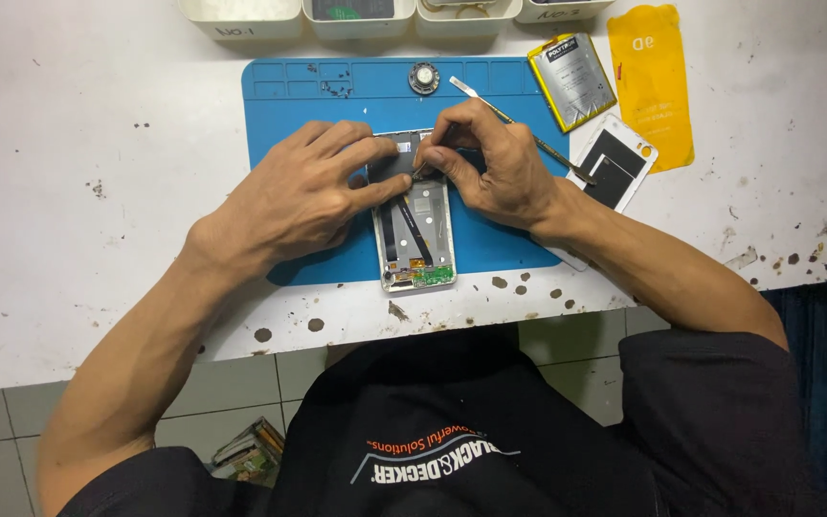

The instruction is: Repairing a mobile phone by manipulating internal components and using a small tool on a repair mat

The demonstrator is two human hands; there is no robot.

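An opened phone (416, 239) with its back off lies on a blue work mat (284, 105), its circuit boards and a flat cable showing. My left hand (308, 191) rests on the phone's upper left part, fingers pressing it down. My right hand (495, 163) hovers over the phone's top and pinches a thin dark tool (420, 172) whose tip touches the phone's inside. What lies under the fingers at the phone's top is hidden.
A metal spudger (528, 139) lies slanted on the mat's right side. A phone battery (572, 80), a yellow film sheet (653, 81) and a white back cover (616, 163) sit to the right. A round grey part (423, 78) rests on the mat's top. White trays (241, 17) line the far edge.
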